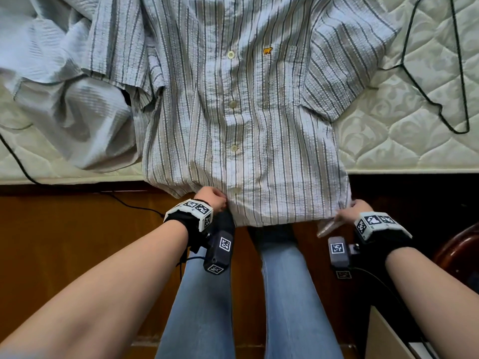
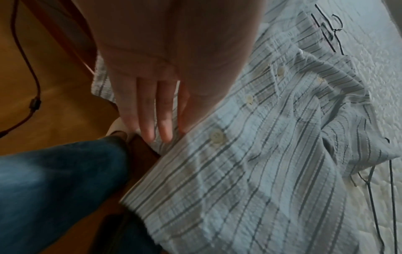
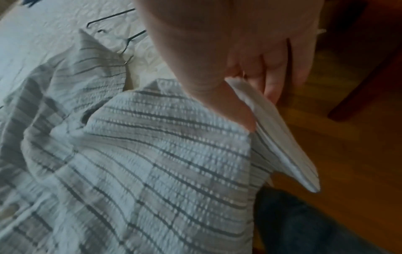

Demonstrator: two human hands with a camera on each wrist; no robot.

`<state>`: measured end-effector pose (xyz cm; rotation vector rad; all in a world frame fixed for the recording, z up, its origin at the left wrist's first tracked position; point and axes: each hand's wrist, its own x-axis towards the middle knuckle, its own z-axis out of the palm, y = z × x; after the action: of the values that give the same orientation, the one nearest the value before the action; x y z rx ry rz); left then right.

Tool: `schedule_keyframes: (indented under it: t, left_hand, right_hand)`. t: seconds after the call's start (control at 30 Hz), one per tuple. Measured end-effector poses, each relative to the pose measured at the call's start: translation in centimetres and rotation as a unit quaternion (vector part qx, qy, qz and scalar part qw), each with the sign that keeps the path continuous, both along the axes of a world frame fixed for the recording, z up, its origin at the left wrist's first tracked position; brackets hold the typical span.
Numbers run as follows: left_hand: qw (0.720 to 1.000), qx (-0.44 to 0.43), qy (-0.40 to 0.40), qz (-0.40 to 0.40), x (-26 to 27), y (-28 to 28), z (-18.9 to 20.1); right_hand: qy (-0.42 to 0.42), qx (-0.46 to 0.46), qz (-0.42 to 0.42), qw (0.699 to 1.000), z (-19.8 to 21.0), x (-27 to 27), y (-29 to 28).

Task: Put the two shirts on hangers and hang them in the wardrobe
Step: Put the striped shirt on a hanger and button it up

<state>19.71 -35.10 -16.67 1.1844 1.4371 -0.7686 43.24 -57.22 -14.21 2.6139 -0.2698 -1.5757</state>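
A striped button-up shirt point(image 1: 246, 125) lies front up on the quilted mattress point(image 1: 401, 141), with its hem hanging over the near bed edge. My left hand point(image 1: 211, 198) holds the hem beside the button placket; in the left wrist view its fingers point(image 2: 156, 111) lie nearly straight against the cloth point(image 2: 261, 154). My right hand point(image 1: 353, 209) pinches the hem's right corner, thumb point(image 3: 228, 103) on top of the fabric point(image 3: 152, 154) and fingers beneath. A second, pale shirt point(image 1: 64, 99) lies crumpled on the left. A black wire hanger point(image 1: 440, 107) rests on the mattress at the right.
Another thin black hanger point(image 2: 330, 34) lies beyond the shirt's collar. A dark cable point(image 1: 15, 156) trails off the bed's left side. Below the mattress is a wooden bed frame point(image 1: 77, 242). My legs in jeans point(image 1: 207, 307) stand against it. A dark wooden chair point(image 1: 456, 255) is at the right.
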Motion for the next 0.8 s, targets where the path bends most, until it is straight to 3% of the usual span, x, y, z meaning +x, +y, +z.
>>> schedule_keyframes:
  t: [0.17,0.3,0.43,0.57,0.67,0.8]
  left_hand:
    - [0.989,0.119,-0.037,-0.073,3.4,2.8,1.1]
    - [0.973,0.211,-0.061,-0.063,7.2,4.4,1.8]
    - [0.955,0.27,-0.115,-0.052,10.9,5.5,1.0]
    - [0.928,0.323,-0.155,-0.096,15.0,6.6,0.4]
    - [0.928,0.315,-0.153,-0.129,17.9,7.5,-0.1]
    - [0.945,0.248,-0.121,-0.176,20.9,7.8,-1.3]
  right_hand:
    - [-0.105,0.112,-0.076,0.985,-0.8,2.1,3.2]
    - [-0.165,0.203,-0.119,0.958,-2.5,5.3,7.6]
    - [-0.207,0.229,-0.163,0.937,-4.2,7.9,11.4]
    - [-0.223,0.23,-0.207,0.924,-5.0,11.2,13.9]
    - [-0.212,0.23,-0.211,0.926,-5.3,13.3,15.0]
    - [-0.172,0.316,-0.239,0.902,-4.8,15.1,16.0]
